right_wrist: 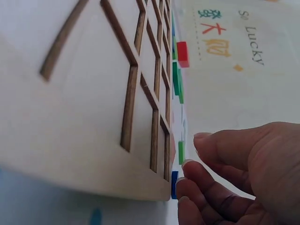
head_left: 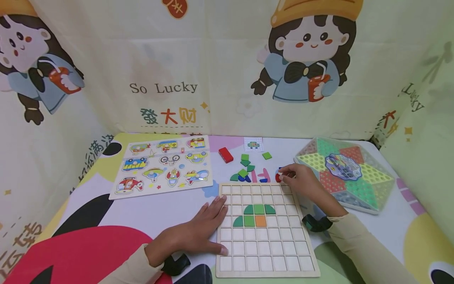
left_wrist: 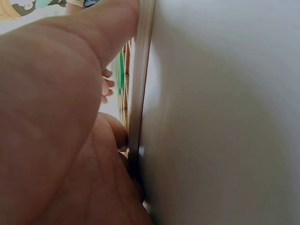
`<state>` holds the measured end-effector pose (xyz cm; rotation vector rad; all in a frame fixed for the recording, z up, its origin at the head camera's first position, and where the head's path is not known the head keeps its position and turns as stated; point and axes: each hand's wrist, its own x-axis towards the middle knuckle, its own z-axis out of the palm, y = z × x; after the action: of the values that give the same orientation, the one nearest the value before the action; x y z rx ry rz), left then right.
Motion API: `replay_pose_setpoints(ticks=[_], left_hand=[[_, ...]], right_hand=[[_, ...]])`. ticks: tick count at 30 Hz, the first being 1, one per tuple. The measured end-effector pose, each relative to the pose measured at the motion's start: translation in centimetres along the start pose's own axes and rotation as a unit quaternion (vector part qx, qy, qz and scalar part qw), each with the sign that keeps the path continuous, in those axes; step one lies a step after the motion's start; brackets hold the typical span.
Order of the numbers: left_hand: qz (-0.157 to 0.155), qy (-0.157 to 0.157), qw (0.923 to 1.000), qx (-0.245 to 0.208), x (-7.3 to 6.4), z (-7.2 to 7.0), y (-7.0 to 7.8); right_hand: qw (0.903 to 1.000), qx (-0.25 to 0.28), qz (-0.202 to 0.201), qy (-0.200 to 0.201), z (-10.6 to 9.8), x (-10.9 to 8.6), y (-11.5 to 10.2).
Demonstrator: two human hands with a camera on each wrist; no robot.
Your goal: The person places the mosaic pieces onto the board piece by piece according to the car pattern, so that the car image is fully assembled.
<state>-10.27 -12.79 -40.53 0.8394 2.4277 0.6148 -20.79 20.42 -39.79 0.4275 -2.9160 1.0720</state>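
A wooden grid board lies flat, bearing several green quarter-round and square pieces and one orange square. My left hand rests on its left edge, fingers spread, thumb at the lower side. At the far right corner, my right hand reaches down to a red piece beside a blue one. In the right wrist view, its fingertips are by a blue piece; thumb and forefinger stand apart with nothing visible between them. The left wrist view shows mostly palm and the board's edge.
Beyond the board lie loose green pieces, a red block, pink pieces and a small picture card. A vehicle puzzle board stands left; a clear-lidded Chinese checkers box lies right.
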Motion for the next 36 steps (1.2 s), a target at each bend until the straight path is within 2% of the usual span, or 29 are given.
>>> replay_pose_setpoints(ticks=[5, 11, 25, 32, 36], left_hand=[[0.004, -0.001, 1.0, -0.003, 0.0, 0.0, -0.1], [0.011, 0.0, 0.9999, 0.002, 0.4, 0.1, -0.1], [-0.003, 0.001, 1.0, 0.003, 0.1, 0.1, -0.1], [0.003, 0.001, 1.0, 0.001, 0.0, 0.1, -0.1], [0.006, 0.001, 1.0, 0.003, 0.0, 0.1, -0.2]], right_hand=[[0.9999, -0.006, 0.008, -0.01, 0.3, 0.6, 0.3], [0.9982, -0.033, 0.046, -0.019, -0.1, 0.8, 0.1], [0.9929, -0.056, 0.084, -0.063, 0.5, 2.0, -0.4], [0.9921, -0.059, 0.094, -0.058, 0.8, 2.0, -0.7], [0.9936, -0.053, 0.086, -0.05, 0.9, 1.9, -0.6]])
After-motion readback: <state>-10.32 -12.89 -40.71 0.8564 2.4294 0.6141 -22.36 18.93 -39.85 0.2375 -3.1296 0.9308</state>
